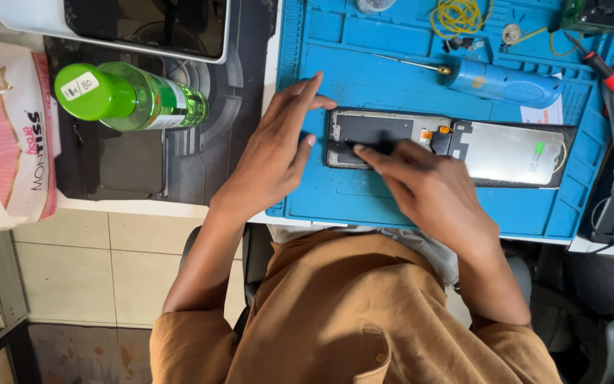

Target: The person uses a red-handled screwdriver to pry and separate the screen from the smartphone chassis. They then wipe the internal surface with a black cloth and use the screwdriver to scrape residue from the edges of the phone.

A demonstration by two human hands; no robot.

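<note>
An opened dark phone body with a grey metal frame [385, 139] is laid flat on the blue silicone repair mat [364, 71], its long axis run left-right across the view, parallel to the near mat edge. At its right end a detached silvery display panel with a black border [513, 153] is set end to end with it, joined by a short flex with an orange tab. The left hand [271, 153] is placed at the phone body's left end, fingers spread and extended, the index tip rested on the mat just above the frame's top-left corner, thumb tip touching the left edge; nothing is clamped, the body is only steadied. The right hand [428, 188] is brought in from the lower right, fingers together and pressed along the lower edge of the body; whether a small tool is pinched there cannot be told. Both hands are in contact, the right one lying over more of the body. Behind, a blue-handled screwdriver [499, 82] is left on the mat, and a green plastic bottle [129, 96] is lying well apart to the left.
</note>
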